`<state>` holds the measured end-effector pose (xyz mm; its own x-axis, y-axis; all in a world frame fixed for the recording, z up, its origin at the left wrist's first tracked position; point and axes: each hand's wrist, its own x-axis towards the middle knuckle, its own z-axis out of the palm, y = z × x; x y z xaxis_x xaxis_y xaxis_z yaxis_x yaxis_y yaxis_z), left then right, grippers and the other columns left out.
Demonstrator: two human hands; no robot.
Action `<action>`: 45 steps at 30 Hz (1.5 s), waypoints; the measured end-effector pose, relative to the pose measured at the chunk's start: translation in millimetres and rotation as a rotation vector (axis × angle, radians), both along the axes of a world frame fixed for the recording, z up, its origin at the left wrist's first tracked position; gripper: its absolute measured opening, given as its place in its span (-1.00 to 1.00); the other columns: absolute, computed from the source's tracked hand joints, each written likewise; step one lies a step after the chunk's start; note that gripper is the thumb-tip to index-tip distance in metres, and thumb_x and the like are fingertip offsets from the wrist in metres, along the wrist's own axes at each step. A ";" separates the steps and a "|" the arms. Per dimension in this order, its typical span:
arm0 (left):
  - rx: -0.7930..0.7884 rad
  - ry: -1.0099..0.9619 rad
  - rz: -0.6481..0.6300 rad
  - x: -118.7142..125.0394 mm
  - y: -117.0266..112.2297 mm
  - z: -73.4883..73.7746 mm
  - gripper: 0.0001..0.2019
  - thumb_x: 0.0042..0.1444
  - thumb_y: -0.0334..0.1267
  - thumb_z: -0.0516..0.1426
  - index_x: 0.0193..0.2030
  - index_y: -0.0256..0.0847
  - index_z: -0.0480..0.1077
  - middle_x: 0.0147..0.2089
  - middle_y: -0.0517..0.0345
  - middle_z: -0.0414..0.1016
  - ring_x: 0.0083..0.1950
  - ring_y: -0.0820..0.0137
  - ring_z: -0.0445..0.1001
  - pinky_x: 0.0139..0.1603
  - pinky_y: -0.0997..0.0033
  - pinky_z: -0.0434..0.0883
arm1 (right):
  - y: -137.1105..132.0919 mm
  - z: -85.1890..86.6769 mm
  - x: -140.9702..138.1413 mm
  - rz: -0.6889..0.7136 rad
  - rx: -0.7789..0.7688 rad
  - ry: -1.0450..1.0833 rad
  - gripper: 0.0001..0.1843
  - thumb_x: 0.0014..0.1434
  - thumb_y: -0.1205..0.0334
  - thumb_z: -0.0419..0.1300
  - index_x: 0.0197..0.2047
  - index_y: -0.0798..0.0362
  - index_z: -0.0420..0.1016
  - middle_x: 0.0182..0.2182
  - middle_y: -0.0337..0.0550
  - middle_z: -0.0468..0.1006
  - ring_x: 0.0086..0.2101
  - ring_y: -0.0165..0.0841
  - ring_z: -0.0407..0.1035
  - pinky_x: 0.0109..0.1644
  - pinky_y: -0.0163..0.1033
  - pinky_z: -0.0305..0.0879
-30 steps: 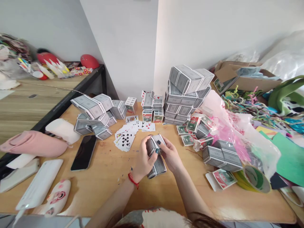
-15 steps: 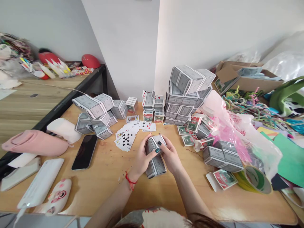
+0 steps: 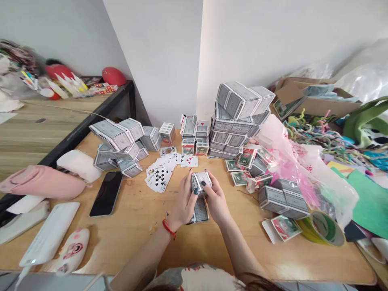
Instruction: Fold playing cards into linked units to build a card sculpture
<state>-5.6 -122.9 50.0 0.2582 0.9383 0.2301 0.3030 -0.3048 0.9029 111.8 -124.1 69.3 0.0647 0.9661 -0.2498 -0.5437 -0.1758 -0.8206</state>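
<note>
- Left hand and right hand clasp a grey-patterned playing-card block just above the wooden table.
- Likely light, easily crushed; grip the flat sides gently.

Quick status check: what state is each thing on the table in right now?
left hand: closed on the card block
right hand: closed on the card block
card block: gripped between both hands
loose cards: fanned out, face up
phone: lying flat, screen dark
card box: lying flat, flap open
tall stack: standing, top block tilted
cardboard box: open
</note>
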 end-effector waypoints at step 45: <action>-0.077 0.383 0.054 16.3 10.6 19.3 -0.31 0.04 -0.27 0.04 0.24 -0.24 -0.27 0.04 -0.15 0.11 -0.02 0.21 0.28 -0.06 0.12 0.31 | -6.1 11.9 5.2 0.160 0.227 -1.393 -0.38 0.16 0.14 -0.07 0.21 0.30 -0.10 -0.13 0.19 0.22 -0.25 -0.16 0.30 -0.17 0.00 0.32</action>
<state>10.8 -112.3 69.3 0.2615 0.9636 0.0551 0.6364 -0.2151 0.7407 116.9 -130.2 81.2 0.0133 0.9962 0.0858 0.7327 0.0487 -0.6788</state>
